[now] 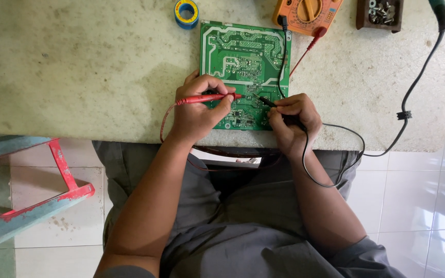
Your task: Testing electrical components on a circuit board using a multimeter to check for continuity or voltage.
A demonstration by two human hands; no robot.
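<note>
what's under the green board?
The green circuit board lies flat on the speckled worktop. Left hand and right hand cover its near edge; nothing beneath shows.

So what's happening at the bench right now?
A seated person is probing a green circuit board lying on the worktable. The left hand holds a red probe and the right hand holds a black probe, both tips down near the board's lower middle. Their leads run to an orange multimeter behind the board. A blue roll and a small tray of screws sit at the far edge.
</note>
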